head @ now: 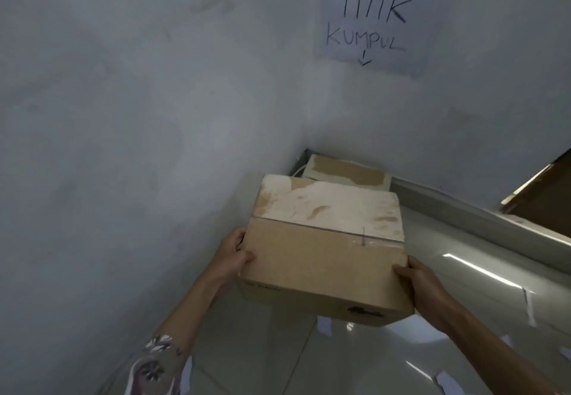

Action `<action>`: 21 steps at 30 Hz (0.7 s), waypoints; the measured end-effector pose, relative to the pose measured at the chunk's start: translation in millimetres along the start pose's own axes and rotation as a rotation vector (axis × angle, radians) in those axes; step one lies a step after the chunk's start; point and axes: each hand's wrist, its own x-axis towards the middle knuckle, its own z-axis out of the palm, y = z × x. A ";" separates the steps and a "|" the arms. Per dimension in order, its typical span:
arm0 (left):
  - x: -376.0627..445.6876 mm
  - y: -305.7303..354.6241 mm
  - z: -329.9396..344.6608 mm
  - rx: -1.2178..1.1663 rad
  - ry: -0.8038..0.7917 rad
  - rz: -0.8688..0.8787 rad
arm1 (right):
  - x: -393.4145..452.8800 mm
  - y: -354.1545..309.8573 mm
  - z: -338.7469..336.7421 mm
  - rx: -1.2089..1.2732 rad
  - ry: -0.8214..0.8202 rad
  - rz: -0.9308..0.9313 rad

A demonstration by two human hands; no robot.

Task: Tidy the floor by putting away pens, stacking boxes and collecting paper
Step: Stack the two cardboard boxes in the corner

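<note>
Both hands carry a cardboard box above the floor, near the corner of the room; the left hand clasps its left side, thumb lying on the top edge and fingers curled round the side; the right hand grips the right near corner, thumb on top, fingers wrapped under and out of sight. The box's far flap is pale and scuffed (its paper skin looks torn off). A second box sits on the floor in the corner, against the wall, just beyond the held one. A sign reading "TITIK KUMPUL" with a down arrow is on the wall above. Paper scraps lie scattered on the tiles.
</note>
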 end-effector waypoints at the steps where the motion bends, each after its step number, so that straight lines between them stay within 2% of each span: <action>1: 11.6 14.1 4.5 0.005 -0.022 0.019 | 6.7 -11.5 -4.3 0.007 0.004 -0.005; 5: 69.4 49.7 29.4 0.010 -0.085 0.047 | 46.4 -45.4 -21.3 0.032 0.034 -0.018; 11: 168.3 67.0 67.3 -0.015 -0.149 0.014 | 136.6 -68.7 -37.7 0.068 0.101 -0.030; 16: 237.4 74.6 92.6 -0.063 -0.140 0.006 | 211.0 -81.1 -39.8 0.076 0.139 -0.065; 21: 277.3 77.3 98.3 -0.037 -0.099 0.008 | 249.0 -89.3 -33.9 0.106 0.172 -0.093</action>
